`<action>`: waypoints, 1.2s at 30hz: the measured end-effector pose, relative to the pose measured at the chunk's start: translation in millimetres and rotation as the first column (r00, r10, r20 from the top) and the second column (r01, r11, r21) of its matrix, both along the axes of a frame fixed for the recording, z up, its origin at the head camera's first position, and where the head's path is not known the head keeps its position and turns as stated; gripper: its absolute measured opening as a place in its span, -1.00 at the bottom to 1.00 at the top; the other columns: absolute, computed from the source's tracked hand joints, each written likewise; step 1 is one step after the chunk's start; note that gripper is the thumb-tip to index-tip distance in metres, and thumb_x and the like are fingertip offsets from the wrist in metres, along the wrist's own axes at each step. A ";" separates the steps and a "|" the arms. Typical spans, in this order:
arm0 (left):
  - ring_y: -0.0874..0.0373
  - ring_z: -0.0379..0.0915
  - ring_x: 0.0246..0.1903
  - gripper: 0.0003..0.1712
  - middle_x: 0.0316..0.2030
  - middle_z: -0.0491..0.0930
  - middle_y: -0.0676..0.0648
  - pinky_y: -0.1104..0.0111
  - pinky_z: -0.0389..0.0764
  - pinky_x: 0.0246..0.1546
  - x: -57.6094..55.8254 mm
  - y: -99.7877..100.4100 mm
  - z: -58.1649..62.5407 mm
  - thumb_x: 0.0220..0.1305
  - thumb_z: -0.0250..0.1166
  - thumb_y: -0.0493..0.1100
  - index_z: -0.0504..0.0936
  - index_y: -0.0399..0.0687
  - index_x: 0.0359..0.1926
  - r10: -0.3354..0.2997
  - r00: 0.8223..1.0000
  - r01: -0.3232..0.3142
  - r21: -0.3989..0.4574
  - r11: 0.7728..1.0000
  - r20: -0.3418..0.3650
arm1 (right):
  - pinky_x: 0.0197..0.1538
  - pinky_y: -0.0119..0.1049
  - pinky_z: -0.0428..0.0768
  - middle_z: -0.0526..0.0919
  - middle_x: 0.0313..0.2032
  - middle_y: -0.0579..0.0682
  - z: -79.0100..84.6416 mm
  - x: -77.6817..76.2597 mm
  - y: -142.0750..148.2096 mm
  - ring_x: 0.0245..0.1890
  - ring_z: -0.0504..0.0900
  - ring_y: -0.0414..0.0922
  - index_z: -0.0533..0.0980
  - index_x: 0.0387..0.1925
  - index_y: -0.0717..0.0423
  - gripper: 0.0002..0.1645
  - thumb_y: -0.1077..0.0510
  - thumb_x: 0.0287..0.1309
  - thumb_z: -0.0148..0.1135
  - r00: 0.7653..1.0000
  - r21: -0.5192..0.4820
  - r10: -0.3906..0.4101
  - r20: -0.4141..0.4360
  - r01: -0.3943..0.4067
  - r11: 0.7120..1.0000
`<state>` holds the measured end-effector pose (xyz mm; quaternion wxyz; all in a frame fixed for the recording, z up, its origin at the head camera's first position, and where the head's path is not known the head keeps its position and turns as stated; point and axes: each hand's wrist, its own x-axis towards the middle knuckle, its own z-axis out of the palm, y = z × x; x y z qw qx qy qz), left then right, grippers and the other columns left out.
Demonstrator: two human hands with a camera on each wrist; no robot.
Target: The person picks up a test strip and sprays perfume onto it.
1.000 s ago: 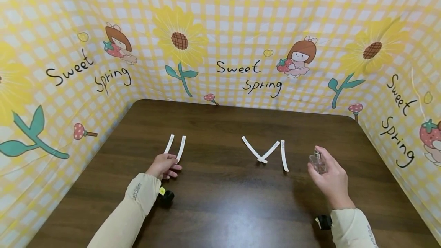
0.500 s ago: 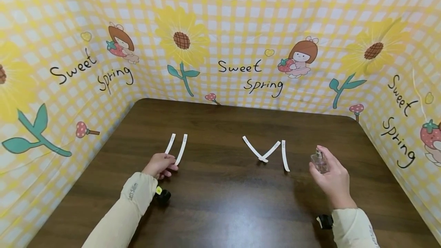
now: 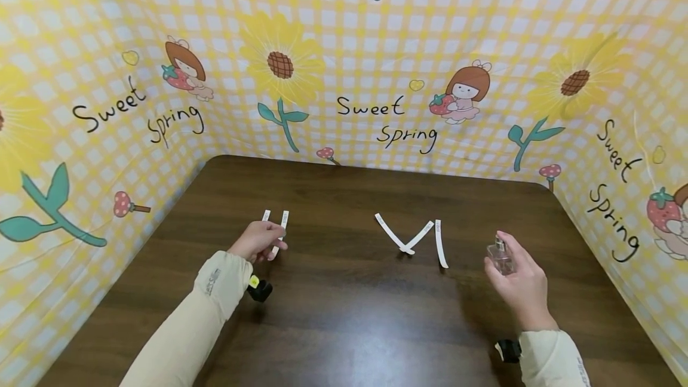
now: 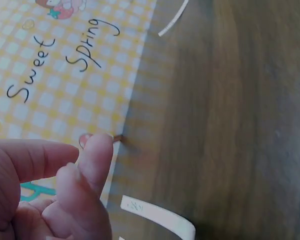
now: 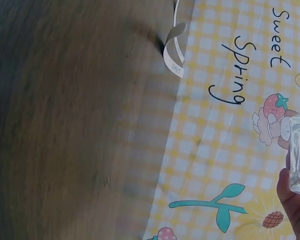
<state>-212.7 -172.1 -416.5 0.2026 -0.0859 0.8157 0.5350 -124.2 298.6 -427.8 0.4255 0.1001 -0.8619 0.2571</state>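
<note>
On the dark brown wooden counter (image 3: 344, 309), two slim white paper strips (image 3: 285, 217) lie left, partly behind the left hand (image 3: 260, 240). Right of centre, two matching strips (image 3: 418, 236) cross at their near ends, a third strip (image 3: 440, 244) just to their right. Farther right (in the right hand (image 3: 525, 288)) is the clear square glass bottle (image 3: 500, 260); yellow-checked cloth (image 3: 355, 46) stands behind.

Runs free to the right of the left hand (image 3: 260, 240), over bare worktop (image 3: 333, 297), up to a V of two paper strips (image 3: 407, 249). Gets blocked at and beyond that hand's fingers by two white strips (image 3: 285, 220), and well beyond those by the cloth wall (image 3: 365, 64). Opens again left of the right hand (image 3: 524, 282) and its glass bottle (image 3: 498, 259), as far as a lone strip (image 3: 441, 243) just beside the V. Lies wide between both wrists, narrowed slightly by black wrist cameras (image 3: 260, 289) jutting inward.
</note>
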 end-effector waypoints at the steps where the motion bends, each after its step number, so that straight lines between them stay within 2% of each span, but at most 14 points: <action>1: 0.31 0.32 -0.78 -0.54 -0.55 0.63 0.07 0.51 0.19 -0.77 -1.1 2.1 1.3 0.38 0.02 -0.18 0.34 -0.39 0.20 -0.006 1.000 0.006 0.009 1.000 0.002 | -0.51 0.07 0.43 0.64 -0.40 0.27 0.3 0.6 0.5 -0.56 0.59 0.14 0.52 0.01 0.22 -0.37 0.28 -0.28 0.32 1.000 -0.001 -0.002 0.001 0.002 1.000; 9: 0.31 0.32 -0.80 -0.47 -0.55 0.61 0.08 0.53 0.22 -0.76 -5.9 16.5 6.2 0.40 0.02 -0.19 0.23 -0.34 0.30 -0.057 0.998 0.056 0.040 0.998 0.029 | -0.49 0.05 0.42 0.64 -0.39 0.28 5.4 4.5 8.0 -0.54 0.60 0.16 0.52 0.02 0.21 -0.36 0.29 -0.28 0.33 1.000 0.005 -0.022 0.008 0.022 1.000; 16: 0.29 0.31 -0.81 -0.47 -0.57 0.62 0.08 0.52 0.19 -0.77 -10.9 33.8 13.8 0.39 0.04 -0.18 0.27 -0.31 0.31 -0.072 0.997 0.072 0.039 0.997 0.007 | -0.50 -0.05 0.41 0.62 -0.41 0.30 8.4 3.7 18.7 -0.53 0.56 0.16 0.52 0.01 0.23 -0.38 0.25 -0.26 0.31 0.998 -0.008 -0.060 0.022 0.060 0.998; 19: 0.29 0.32 -0.81 -0.49 -0.57 0.62 0.07 0.51 0.19 -0.77 -13.5 44.6 17.3 0.39 0.05 -0.18 0.30 -0.30 0.29 -0.090 0.996 0.090 0.029 0.996 -0.001 | -0.50 -0.03 0.40 0.62 -0.40 0.32 8.1 3.8 19.0 -0.52 0.57 0.17 0.52 0.01 0.24 -0.39 0.23 -0.25 0.31 0.998 -0.012 -0.062 0.026 0.062 0.998; 28: 0.27 0.34 -0.83 -0.62 -0.58 0.62 -0.01 0.52 0.18 -0.80 -21.6 95.6 10.1 0.35 0.11 -0.20 0.44 -0.26 0.14 -0.124 0.992 0.123 0.014 0.992 0.018 | -0.50 0.06 0.38 0.60 -0.42 0.34 4.4 2.8 25.8 -0.54 0.57 0.19 0.52 -0.01 0.27 -0.41 0.15 -0.19 0.26 0.998 0.015 -0.058 -0.006 0.058 0.998; 36: 0.26 0.33 -0.85 -0.71 -0.61 0.61 -0.04 0.52 0.14 -0.84 -29.9 139.0 6.2 0.32 0.15 -0.22 0.51 -0.26 0.01 -0.164 0.986 0.164 -0.004 0.986 0.042 | -0.52 -0.07 0.38 0.59 -0.50 0.27 4.1 5.9 35.5 -0.56 0.51 0.12 0.52 0.00 0.25 -0.40 0.20 -0.24 0.28 0.995 -0.002 -0.097 0.026 0.097 0.995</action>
